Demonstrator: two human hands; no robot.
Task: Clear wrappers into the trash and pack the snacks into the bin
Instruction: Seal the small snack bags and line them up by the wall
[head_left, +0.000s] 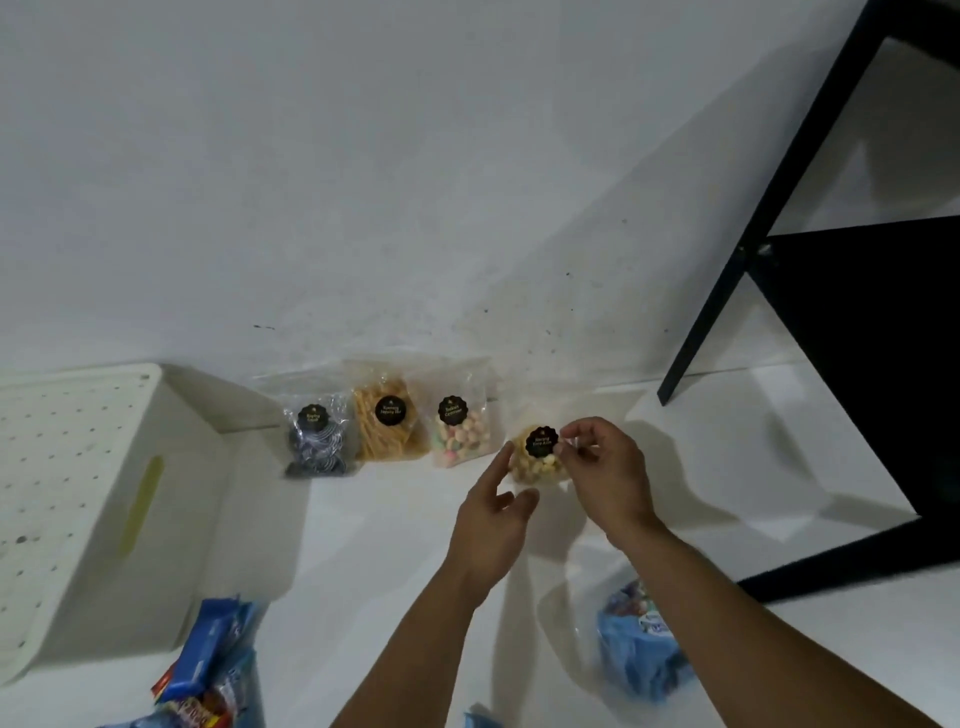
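Observation:
Three clear snack bags with black round labels lean against the white wall: a dark striped one (315, 441), a yellow stick one (387, 428) and a pastel puff one (460, 434). A fourth clear bag of yellow puffs (537, 460) stands to their right. My right hand (605, 470) pinches its top right edge by the label. My left hand (491, 525) hovers just left of the bag, fingers relaxed and holding nothing. A white perforated bin (104, 499) lies on its side at the left.
Blue and red wrappers (208, 660) lie at the lower left by the bin. A blue snack pack in clear plastic (631, 644) sits under my right forearm. A black chair or table frame (831, 322) stands at the right on the white floor.

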